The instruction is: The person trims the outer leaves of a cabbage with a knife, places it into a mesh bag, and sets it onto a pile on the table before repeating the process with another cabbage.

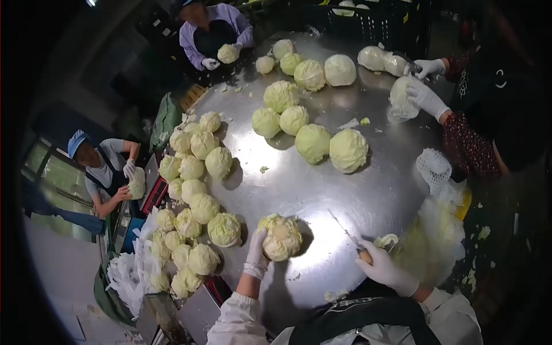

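Observation:
My left hand (257,253), in a white glove, grips the side of a pale green cabbage (282,237) whose cut stem end faces up. My right hand (388,268), also gloved in white, is closed around the wooden handle of a knife (351,237). Its thin blade points up and to the left, apart from the cabbage. Just above my right hand lies a loose cabbage leaf (386,241). To the left of the held cabbage sits another cabbage (224,229), at the edge of a large pile.
Several cabbages (313,143) stand mid-table on the metal table (270,184). Co-workers handle cabbages at the left, the back and the right, one with a wrapped cabbage (403,99). White foam netting (434,170) and clear plastic bags (434,236) lie at the right edge. A dark crate (368,26) stands behind.

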The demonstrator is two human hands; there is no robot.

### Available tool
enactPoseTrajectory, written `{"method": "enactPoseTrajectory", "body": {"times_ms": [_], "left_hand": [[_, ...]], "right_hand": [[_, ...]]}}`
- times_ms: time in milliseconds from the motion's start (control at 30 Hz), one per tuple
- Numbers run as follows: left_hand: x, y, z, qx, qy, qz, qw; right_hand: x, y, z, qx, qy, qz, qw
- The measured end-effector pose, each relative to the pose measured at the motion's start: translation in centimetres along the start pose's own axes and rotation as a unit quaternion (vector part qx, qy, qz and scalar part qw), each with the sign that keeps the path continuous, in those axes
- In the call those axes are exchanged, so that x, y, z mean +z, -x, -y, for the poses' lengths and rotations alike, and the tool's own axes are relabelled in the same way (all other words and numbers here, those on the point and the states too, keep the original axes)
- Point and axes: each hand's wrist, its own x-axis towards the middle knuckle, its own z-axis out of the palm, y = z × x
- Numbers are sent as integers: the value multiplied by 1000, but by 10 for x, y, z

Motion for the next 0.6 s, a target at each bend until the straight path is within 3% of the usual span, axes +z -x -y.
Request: {"method": "enactPoseTrajectory", "body": {"times_ms": [33,67,167,233,267,300,367,500,533,600], "left_hand": [[19,33,5,-70,118,-4,991],[38,64,8,-91,144,-13,985],[47,103,55,-148,207,-31,967],[67,135,72,-80,-5,-103,991],[78,139,72,-46,-76,-90,992],[82,137,83,94,-246,-99,960],[91,127,96,260,-488,-155,819],[102,116,117,267,-435,-126,851],[102,115,117,272,-440,-135,845],[104,110,116,269,-432,-144,849]], "right_hand": [[7,-2,16,16,76,14,997],[0,-6,58,113,88,118,983],[42,-4,3,-11,142,121,982],[49,8,5,34,148,156,976],[51,10,4,63,159,184,968],[52,12,2,79,152,180,969],[37,7,0,93,187,176,962],[18,20,1,52,159,176,970],[25,27,-10,-12,147,110,983],[15,31,-11,-11,164,127,978]]}}
